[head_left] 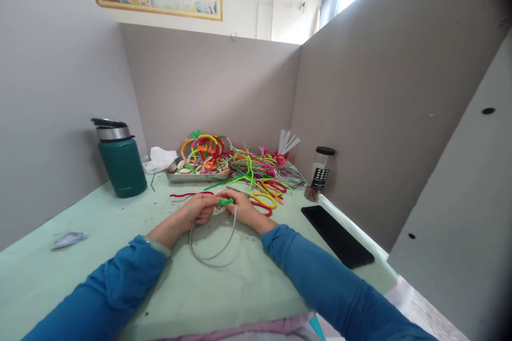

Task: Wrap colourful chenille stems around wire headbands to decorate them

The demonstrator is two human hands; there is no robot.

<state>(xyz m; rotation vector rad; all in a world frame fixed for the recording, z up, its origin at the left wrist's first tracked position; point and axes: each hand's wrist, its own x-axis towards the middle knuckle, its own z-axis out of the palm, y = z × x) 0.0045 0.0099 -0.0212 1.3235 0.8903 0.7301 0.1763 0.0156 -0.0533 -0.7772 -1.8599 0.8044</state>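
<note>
Over the middle of the table, my left hand [201,208] and my right hand [241,209] meet with fingers pinched together. A short green fuzzy pipe cleaner [225,202] shows between the fingertips. From both hands hangs a thin grey hoop, seemingly a headband [207,261], its curve facing me. My left fingers close on one side of the hoop and the green piece; my right fingers close by the other side. The exact grip is partly hidden by the fingers. A dark red pipe cleaner [186,195] lies just behind my left hand.
Behind the hands are a metal tray [200,177] with colourful wrapped headbands, a pile of pipe cleaners [252,165], yellow-and-red scissor-like loops [264,202] and coiled grey hoops [290,176]. A green bottle [122,165] stands left; a jar [320,173] and black phone-like slab [337,235] are right.
</note>
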